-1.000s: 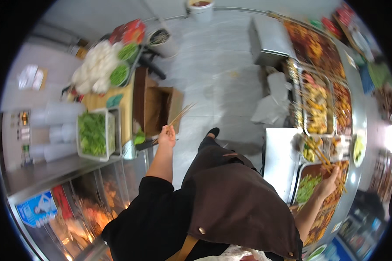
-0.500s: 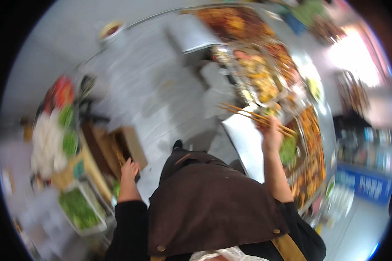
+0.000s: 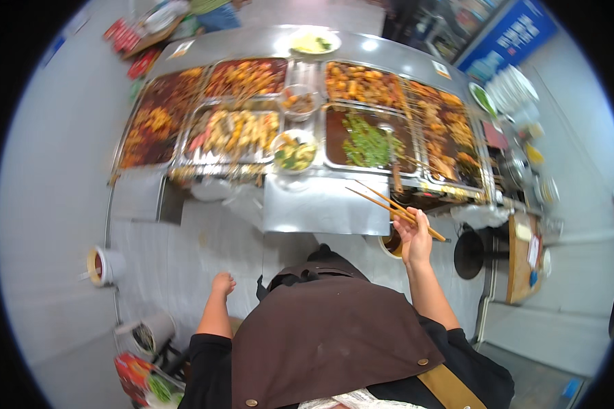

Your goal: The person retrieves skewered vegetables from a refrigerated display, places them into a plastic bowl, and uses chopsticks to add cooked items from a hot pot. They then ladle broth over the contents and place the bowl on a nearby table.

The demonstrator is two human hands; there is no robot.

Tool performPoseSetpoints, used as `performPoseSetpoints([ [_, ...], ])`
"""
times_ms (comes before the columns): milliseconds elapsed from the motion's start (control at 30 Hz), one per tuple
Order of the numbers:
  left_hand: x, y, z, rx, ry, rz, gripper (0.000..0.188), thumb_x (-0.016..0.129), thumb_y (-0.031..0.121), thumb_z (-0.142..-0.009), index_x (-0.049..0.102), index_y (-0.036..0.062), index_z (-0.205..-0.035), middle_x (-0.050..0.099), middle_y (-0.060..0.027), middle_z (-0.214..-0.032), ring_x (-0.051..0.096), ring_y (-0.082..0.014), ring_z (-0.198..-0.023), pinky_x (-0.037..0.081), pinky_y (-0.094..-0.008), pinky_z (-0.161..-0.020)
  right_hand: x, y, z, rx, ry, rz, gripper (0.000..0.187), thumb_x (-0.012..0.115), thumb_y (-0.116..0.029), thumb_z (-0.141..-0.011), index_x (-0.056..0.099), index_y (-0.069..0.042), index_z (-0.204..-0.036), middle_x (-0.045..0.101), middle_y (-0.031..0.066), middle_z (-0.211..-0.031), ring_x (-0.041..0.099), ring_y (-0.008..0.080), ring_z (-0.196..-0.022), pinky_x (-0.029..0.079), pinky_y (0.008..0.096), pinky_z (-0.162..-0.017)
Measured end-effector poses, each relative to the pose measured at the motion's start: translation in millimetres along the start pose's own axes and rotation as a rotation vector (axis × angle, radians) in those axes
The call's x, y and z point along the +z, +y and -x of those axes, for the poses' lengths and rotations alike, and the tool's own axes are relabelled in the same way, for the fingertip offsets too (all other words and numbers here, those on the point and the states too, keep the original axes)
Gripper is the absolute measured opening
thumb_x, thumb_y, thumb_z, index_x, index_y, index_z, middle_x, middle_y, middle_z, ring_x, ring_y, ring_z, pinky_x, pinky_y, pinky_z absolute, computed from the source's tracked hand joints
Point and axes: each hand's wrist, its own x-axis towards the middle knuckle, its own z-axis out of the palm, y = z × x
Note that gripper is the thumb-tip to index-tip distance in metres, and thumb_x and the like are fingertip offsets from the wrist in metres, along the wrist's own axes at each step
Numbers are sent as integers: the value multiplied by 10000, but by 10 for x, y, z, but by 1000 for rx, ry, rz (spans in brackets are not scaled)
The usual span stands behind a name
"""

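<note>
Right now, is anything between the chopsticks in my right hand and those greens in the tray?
Yes, the tray's front rim stands between the tips of your chopsticks and the greens. Just right of there, a long-handled utensil also crosses that rim.

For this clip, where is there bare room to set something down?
The steel ledge shows a broad bare patch, bordered by the vegetable bowl and greens tray; chopsticks in the right hand cross above its right end. A narrower countertop strip lies between the white plate and small card. Crowded: among the cooked food, beside the stacked plates.
</note>
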Motion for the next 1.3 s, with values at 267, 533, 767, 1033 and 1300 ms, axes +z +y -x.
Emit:
performPoseSetpoints([
  [267,943,887,76,113,-39,-26,329,534,306,-993,594,89,-1233,681,-92,-1107,685,-180,-861,537,-315,-666,-444,-253,-863,-154,91,291,380,505,-313,-1050,603,28,-1184,662,130,-1094,683,217,-955,581,311,-794],
  [533,1349,534,307,51,-60,-47,316,531,327,-1002,602,87,-1196,675,-79,-1079,681,-180,-862,536,-322,-683,-113,180,-2493,-367,35,840,321,486,-290,-1014,655,-21,-971,630,162,-874,605,322,-843,485,413,-790],
  [767,1107,68,489,-17,11,-82,253,519,290,-966,604,72,-1063,656,-70,-977,675,-177,-786,524,-337,-588,-155,428,-2792,-186,-10,735,339,502,-307,-1005,640,-9,-922,625,141,-790,612,310,-790,484,418,-779],
  [1033,1151,189,407,464,-127,-539,280,518,293,-976,603,50,-1087,653,-77,-979,671,-169,-773,523,-304,-566,-116,-231,-2710,-440,-78,869,266,568,-281,-1002,634,-23,-992,618,121,-926,638,239,-802,505,371,-748],
  [1300,1217,976,141,3,-99,-100,313,543,302,-985,607,70,-1185,667,-88,-1028,676,-177,-787,529,-303,-596,186,4,-2958,-451,80,1148,282,574,-301,-987,664,-35,-1003,623,158,-949,603,334,-882,480,398,-817],
])
